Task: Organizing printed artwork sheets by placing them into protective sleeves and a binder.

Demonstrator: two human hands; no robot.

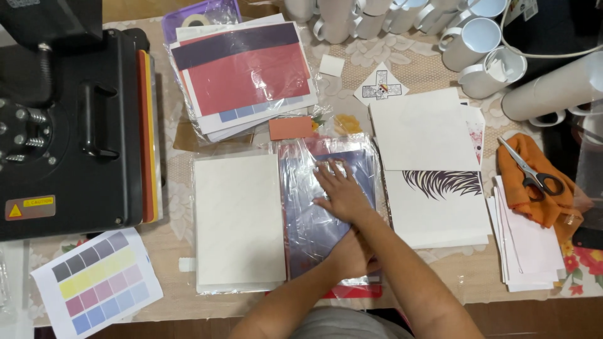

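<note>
Two hands meet on a clear plastic sleeve (314,213) of dark blue sheets lying flat at the table's middle. We see the right hand (340,191) spread flat, fingers open, pressing the sleeve's upper part. The left hand (353,254) lies beneath the right forearm at the sleeve's lower edge; its grip we cannot tell. Just left lies a white paper stack (239,220); scissors (532,171) rest on an orange cloth (534,182) far right.
</note>
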